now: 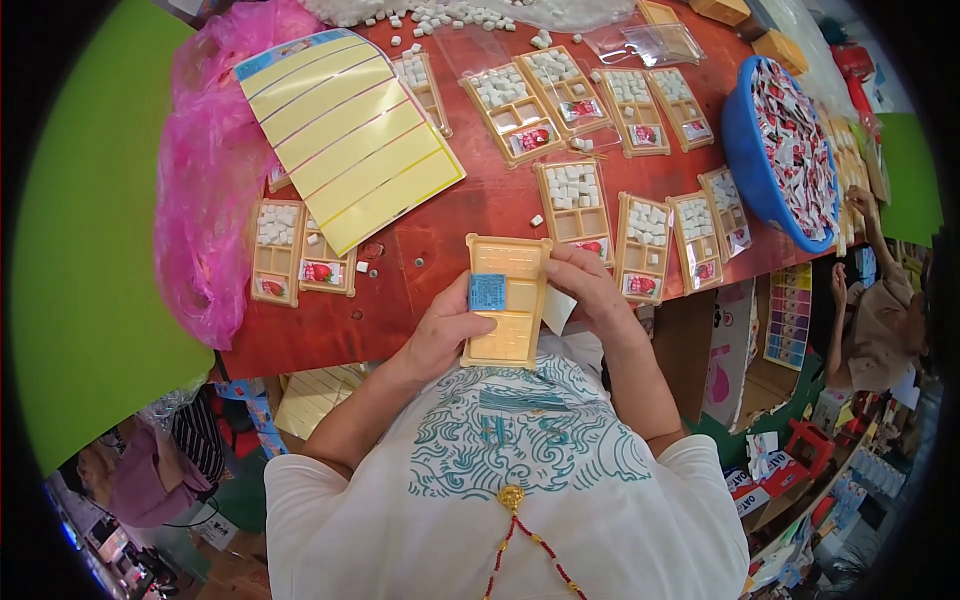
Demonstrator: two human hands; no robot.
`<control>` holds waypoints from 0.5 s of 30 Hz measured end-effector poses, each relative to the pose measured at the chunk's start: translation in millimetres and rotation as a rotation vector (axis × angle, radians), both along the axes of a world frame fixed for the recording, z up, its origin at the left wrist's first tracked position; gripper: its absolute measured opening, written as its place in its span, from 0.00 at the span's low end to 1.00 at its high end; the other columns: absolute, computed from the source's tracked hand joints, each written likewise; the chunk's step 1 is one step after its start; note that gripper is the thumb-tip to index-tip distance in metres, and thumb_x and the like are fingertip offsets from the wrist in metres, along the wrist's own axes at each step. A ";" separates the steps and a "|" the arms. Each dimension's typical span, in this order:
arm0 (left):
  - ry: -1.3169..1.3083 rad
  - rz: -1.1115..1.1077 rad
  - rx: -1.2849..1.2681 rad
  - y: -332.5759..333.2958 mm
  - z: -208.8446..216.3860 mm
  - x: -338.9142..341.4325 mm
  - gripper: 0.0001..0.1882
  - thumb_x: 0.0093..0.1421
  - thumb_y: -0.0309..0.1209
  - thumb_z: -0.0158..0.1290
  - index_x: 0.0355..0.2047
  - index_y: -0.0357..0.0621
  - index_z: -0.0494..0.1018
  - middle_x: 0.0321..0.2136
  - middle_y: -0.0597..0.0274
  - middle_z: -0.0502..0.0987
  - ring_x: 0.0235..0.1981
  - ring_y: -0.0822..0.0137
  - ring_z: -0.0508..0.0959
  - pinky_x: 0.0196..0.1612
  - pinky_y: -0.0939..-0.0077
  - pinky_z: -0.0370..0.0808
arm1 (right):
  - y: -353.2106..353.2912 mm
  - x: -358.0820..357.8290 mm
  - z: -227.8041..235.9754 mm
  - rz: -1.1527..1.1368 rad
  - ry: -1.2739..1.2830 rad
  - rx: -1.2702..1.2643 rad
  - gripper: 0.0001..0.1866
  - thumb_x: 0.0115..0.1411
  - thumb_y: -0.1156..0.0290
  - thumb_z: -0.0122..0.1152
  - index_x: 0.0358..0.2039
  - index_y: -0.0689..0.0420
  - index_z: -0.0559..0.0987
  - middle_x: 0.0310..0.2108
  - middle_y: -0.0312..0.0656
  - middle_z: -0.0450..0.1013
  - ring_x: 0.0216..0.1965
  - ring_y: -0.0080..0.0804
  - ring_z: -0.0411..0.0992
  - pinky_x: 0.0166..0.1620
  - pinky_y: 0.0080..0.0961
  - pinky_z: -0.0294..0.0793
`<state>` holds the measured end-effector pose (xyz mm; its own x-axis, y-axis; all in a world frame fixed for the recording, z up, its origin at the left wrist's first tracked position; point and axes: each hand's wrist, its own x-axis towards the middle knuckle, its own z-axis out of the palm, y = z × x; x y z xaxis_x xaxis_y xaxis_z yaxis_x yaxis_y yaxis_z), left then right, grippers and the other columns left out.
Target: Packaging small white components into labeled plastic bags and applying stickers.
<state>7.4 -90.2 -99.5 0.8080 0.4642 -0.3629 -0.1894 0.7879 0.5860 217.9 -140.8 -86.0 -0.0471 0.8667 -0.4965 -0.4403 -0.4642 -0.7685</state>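
Note:
Close in front of my chest, a tan plastic compartment tray is held, its ridged face toward me. A small blue printed label lies on its left side. My left hand grips the tray's left edge, with the thumb across the front below the label. At the upper right edge, the fingers of my right hand close on the tray's rim. A small piece of white paper shows beneath that hand; whether it is held I cannot tell. Beyond, a filled tray holds white cubes and a red-printed sachet.
Several filled trays stand on the red table. A yellow label sheet lies at left beside pink plastic film. A blue basin of sachets stands at right. Loose white cubes lie at the back. Other people sit nearby.

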 end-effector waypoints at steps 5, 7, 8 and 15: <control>0.003 -0.019 -0.034 4.7 -0.3 1.0 0.32 0.52 0.18 0.44 0.60 0.37 0.56 0.53 0.53 0.69 0.54 0.61 0.73 0.57 0.65 0.71 | -0.2 5.8 35.2 0.032 -0.854 0.399 0.17 0.55 0.70 0.58 0.46 0.60 0.75 0.46 0.42 0.71 0.45 0.31 0.69 0.48 0.30 0.68; 0.009 -0.019 -0.043 2.2 -2.9 0.8 0.33 0.52 0.17 0.44 0.61 0.37 0.56 0.54 0.52 0.69 0.54 0.60 0.73 0.57 0.63 0.71 | -0.4 2.4 52.8 0.244 -1.427 0.748 0.18 0.51 0.71 0.61 0.44 0.59 0.75 0.45 0.46 0.68 0.46 0.39 0.67 0.49 0.36 0.65; 0.052 0.012 -0.009 1.6 -4.0 1.9 0.32 0.51 0.17 0.44 0.60 0.37 0.57 0.53 0.53 0.69 0.53 0.62 0.73 0.57 0.64 0.71 | 0.4 -5.8 58.9 0.266 -1.389 0.769 0.16 0.49 0.71 0.63 0.40 0.57 0.76 0.42 0.45 0.68 0.44 0.42 0.67 0.51 0.39 0.61; 0.166 0.138 0.239 -0.6 5.8 10.7 0.24 0.54 0.19 0.43 0.53 0.37 0.59 0.47 0.60 0.69 0.47 0.71 0.71 0.52 0.73 0.70 | 6.0 -30.1 42.0 0.228 -1.460 0.614 0.11 0.52 0.70 0.62 0.36 0.57 0.75 0.37 0.41 0.68 0.43 0.37 0.66 0.52 0.37 0.57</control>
